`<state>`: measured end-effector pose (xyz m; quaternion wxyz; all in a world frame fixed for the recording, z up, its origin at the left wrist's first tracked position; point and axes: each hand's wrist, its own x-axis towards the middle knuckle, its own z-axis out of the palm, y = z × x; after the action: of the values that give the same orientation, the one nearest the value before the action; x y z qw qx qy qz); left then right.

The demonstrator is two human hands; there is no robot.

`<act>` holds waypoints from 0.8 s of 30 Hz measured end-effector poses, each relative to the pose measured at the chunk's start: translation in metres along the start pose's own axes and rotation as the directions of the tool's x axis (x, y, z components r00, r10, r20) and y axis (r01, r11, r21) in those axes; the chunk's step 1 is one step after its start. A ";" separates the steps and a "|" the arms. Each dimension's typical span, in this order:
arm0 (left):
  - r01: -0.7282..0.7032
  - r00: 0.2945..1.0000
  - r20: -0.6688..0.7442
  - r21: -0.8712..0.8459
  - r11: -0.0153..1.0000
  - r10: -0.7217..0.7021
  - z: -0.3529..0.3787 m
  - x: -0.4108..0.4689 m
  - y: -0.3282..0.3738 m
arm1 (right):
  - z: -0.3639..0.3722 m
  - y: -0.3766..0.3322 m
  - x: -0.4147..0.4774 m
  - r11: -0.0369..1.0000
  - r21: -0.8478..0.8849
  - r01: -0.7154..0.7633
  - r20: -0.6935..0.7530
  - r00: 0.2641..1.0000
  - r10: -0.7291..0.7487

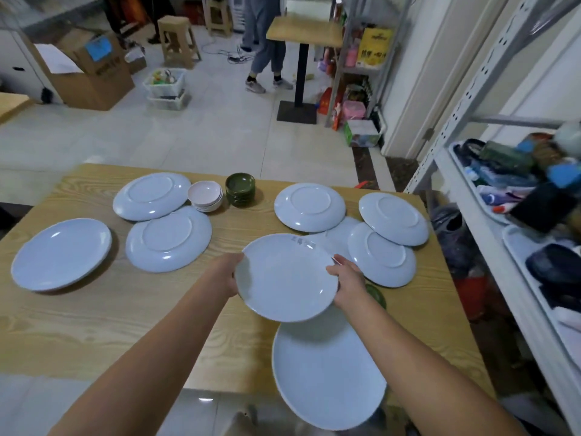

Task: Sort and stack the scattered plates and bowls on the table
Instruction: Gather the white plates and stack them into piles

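I hold a pale blue plate (284, 276) face up above the wooden table (94, 325), my left hand (231, 275) on its left rim and my right hand (345, 283) on its right rim. Below it another plate (327, 372) overhangs the near table edge. One plate (61, 253) lies face up at the left. Several plates lie upside down: two at the back left (151, 195) (168, 239) and three at the right (309, 206) (393, 217) (382, 254). A stack of pink bowls (205, 195) and a stack of green dishes (240, 188) stand at the back. A green dish (377, 295) peeks out by my right wrist.
A metal shelf (471, 99) with trays of cluttered items stands close on the right. Beyond the table is tiled floor with a person's legs (267, 58), a small pedestal table (303, 36), stools, boxes and a bin.
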<state>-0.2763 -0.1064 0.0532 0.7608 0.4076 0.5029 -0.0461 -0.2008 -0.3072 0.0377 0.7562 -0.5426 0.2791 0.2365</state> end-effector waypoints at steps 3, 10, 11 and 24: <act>-0.071 0.996 -0.052 -0.050 0.996 0.068 0.009 0.007 -0.014 | -0.013 -0.009 0.006 0.999 -0.025 0.020 0.049 0.999 -0.018; -0.232 0.936 -0.316 -0.228 0.946 0.154 -0.025 -0.002 -0.016 | 0.017 0.011 0.001 0.893 -0.450 -0.024 0.228 0.963 0.141; -0.270 0.920 -0.361 -0.298 0.916 0.154 -0.034 -0.003 -0.013 | 0.028 0.017 -0.001 0.862 -0.507 -0.013 0.249 0.955 0.161; -0.533 0.779 -0.625 -0.613 0.583 0.055 -0.210 0.040 0.072 | 0.263 0.147 -0.033 0.671 -0.738 0.068 0.475 0.758 0.446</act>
<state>-0.3750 0.0947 0.0282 0.6794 0.1232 0.5880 0.4213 -0.2786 -0.0143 0.0259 0.4988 -0.6488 -0.0433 0.5731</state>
